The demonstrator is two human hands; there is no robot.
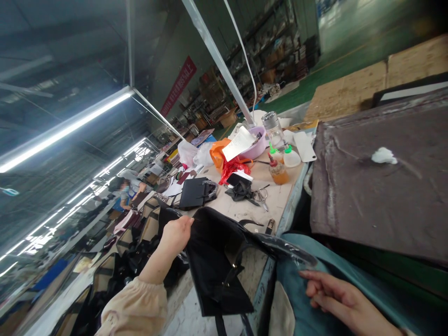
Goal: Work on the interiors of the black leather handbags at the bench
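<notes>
A black handbag [219,266] hangs tilted in front of me, its mouth spread and metal fittings showing inside. My left hand [177,233] pinches its upper left edge, thumb and fingers closed. A strap wrapped in clear plastic [290,249] stretches from the bag's right side over my teal-covered lap [304,298]. Just below that strap's end is my right hand [332,294], fingers curled and index fingertip close to the plastic. Whatever its fingers hold, if anything, is too small to make out.
On the workbench [280,205] lie scissors [262,198], a finished black bag [198,192], a glue bottle [279,172] and a purple basin [255,144]. A brown padded surface [378,182] stands at right. More black bags [105,275] line the left; a co-worker [131,189] sits farther back.
</notes>
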